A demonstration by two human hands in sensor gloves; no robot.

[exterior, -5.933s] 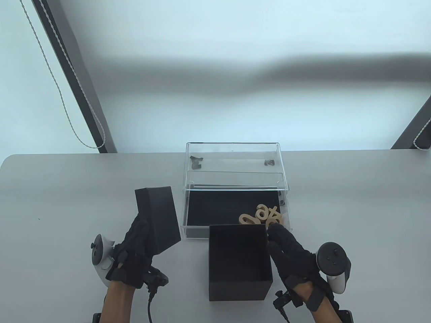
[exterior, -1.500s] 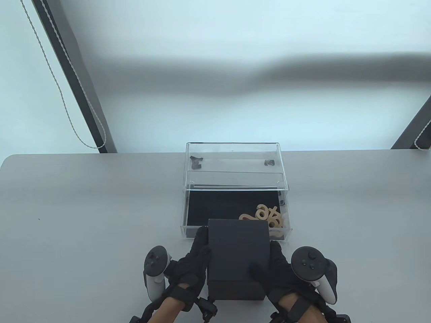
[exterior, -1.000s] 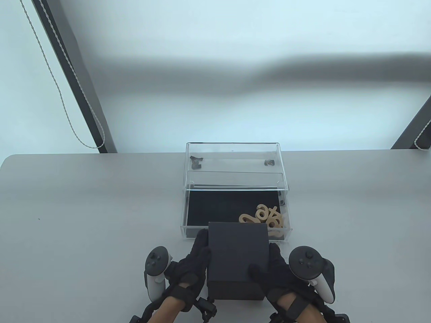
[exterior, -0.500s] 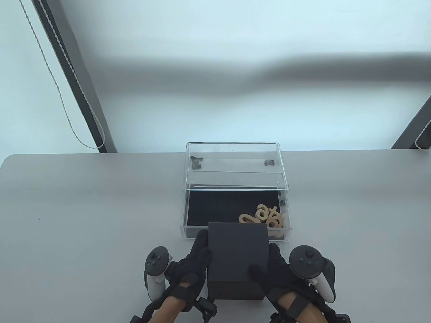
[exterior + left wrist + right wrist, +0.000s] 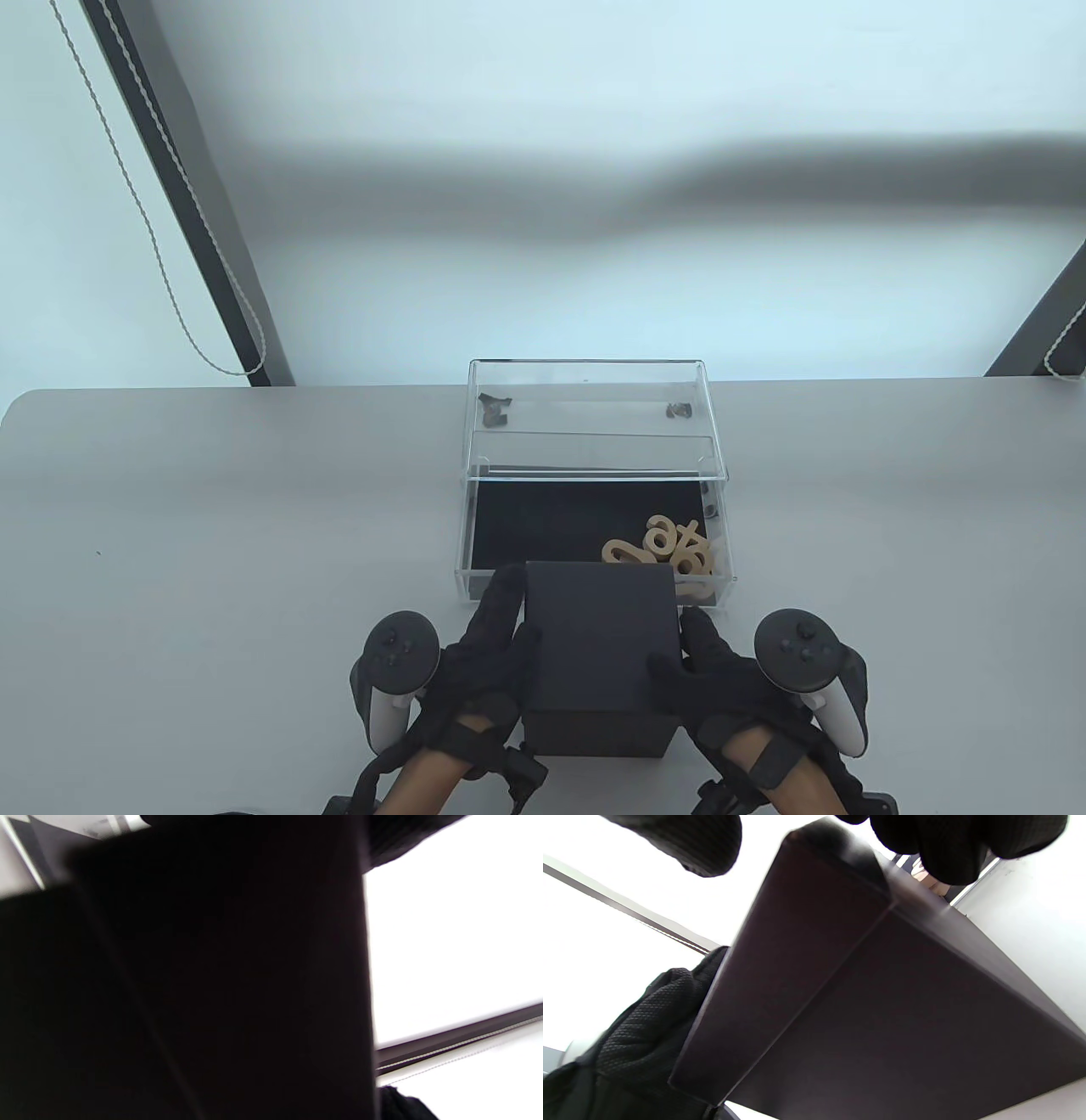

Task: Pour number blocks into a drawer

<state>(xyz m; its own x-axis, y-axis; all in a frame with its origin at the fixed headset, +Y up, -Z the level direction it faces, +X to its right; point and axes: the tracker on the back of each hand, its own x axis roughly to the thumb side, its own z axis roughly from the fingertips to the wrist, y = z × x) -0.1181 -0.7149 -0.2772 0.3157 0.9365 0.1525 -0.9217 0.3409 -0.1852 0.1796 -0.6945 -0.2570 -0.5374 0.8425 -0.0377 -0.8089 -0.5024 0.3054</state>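
Observation:
A closed black box [image 5: 598, 645] stands on the table just in front of the pulled-out clear drawer [image 5: 465, 543]. Several wooden number blocks [image 5: 670, 548] lie in the drawer's right front corner on its black liner. My left hand [image 5: 513, 611] lies along the box's left side and holds it. My right hand [image 5: 691, 649] is at the box's right side. In the right wrist view the box [image 5: 882, 1005] fills the frame, my fingers [image 5: 967, 849] reach over its far corner, and my thumb [image 5: 691, 840] hovers clear of it. In the left wrist view the box [image 5: 191, 984] blocks nearly everything.
The drawer belongs to a clear acrylic case [image 5: 588, 399] at the table's back edge, with small dark fittings inside. The grey table [image 5: 212, 526] stretches to both sides. A window frame with a bead cord [image 5: 212, 340] is behind at the left.
The loose lid my left hand held is gone and the box is now closed. In the last half second my right hand slid outward to the right and its thumb lifted.

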